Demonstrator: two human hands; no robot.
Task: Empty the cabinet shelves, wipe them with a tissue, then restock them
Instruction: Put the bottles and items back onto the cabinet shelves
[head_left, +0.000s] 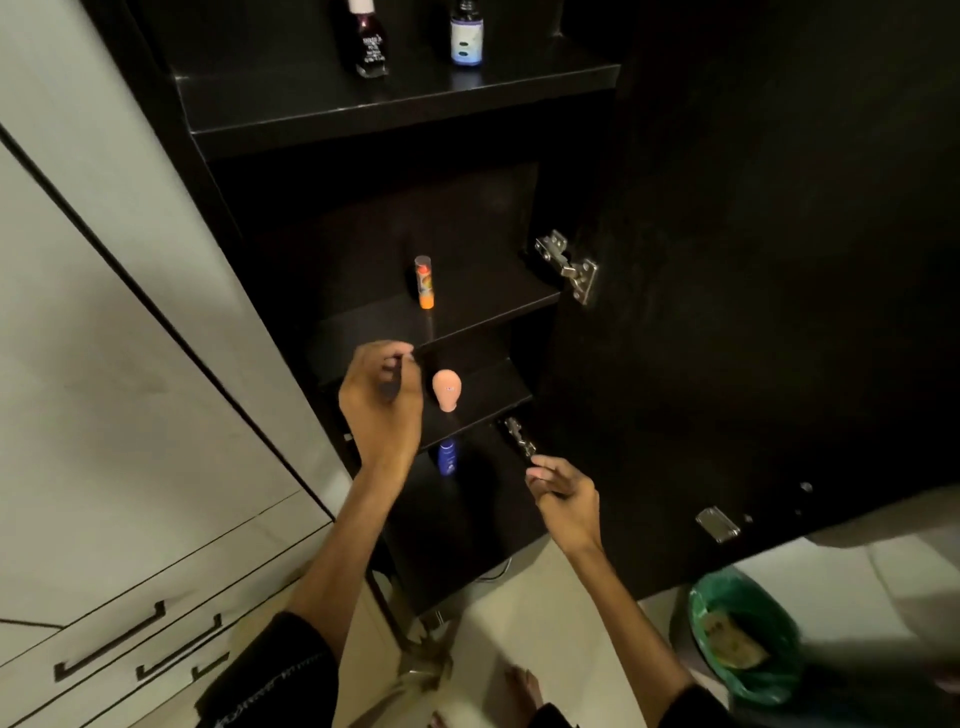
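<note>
A tall black cabinet stands open with several shelves (395, 109). Two small bottles, one dark (370, 44) and one with a blue label (466, 39), stand on the top shelf. An orange stick tube (425, 282) is upright on the middle shelf. A pink egg-shaped sponge (447, 389) sits on the shelf below, and a blue bottle (447, 457) lies under that. My left hand (382, 400) hovers just left of the sponge, fingers curled, holding nothing that I can see. My right hand (563, 496) is lower right, near the lower hinge, fingers loosely apart.
The open cabinet door (779, 260) fills the right side, with metal hinges (569, 265). White drawers with dark handles (111, 647) are on the left. A green-lined bin (743, 639) stands on the floor at lower right. A bare foot (522, 686) shows at the bottom.
</note>
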